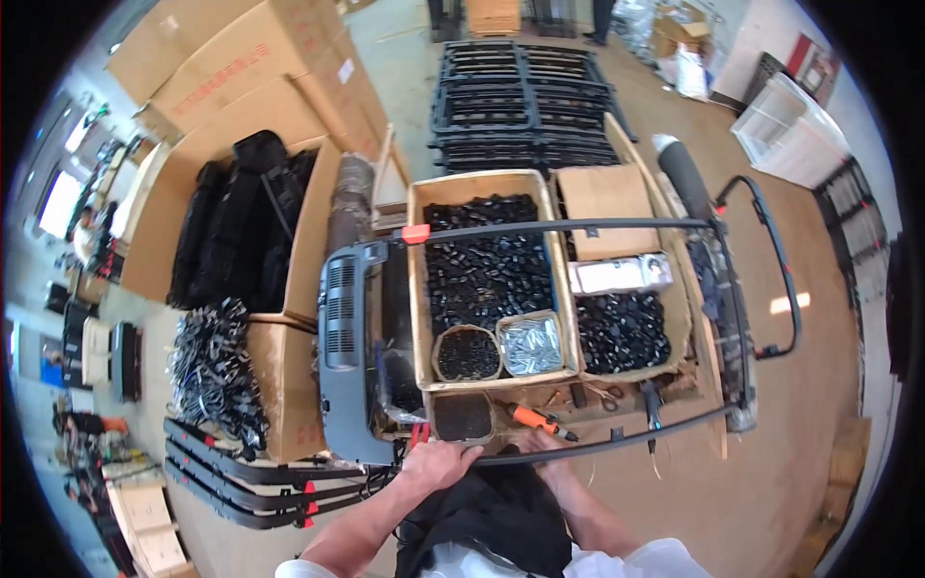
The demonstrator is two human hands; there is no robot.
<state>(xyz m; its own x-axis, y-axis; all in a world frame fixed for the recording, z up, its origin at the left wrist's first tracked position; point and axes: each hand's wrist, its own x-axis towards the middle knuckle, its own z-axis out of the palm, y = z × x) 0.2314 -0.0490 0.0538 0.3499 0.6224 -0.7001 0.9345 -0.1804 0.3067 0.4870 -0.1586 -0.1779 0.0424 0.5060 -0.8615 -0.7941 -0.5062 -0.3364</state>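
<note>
A long frame of dark metal rails with a grey-blue vented housing (349, 356) at its left end lies across the workbench in front of me. My left hand (439, 466) is closed at the near rail (617, 441), just right of the housing's lower corner. Beside it show red-handled pliers (420, 433). My right hand (542, 449) is curled at the same rail farther right; the rail partly covers its fingers, and what they hold cannot be made out. Just beyond it lies an orange power screwdriver (541, 421). A small tub of dark bits (462, 417) stands between the hands and the boxes.
A carton of black parts (482, 255) holds a tub of silvery screws (530, 345). Right of it are another box of black pieces (621, 332), scissors (609, 395) and a black-handled tool (652, 409). Bundled cables (217, 371) and curved rails (260, 491) sit left; stacked frames (525, 101) lie beyond.
</note>
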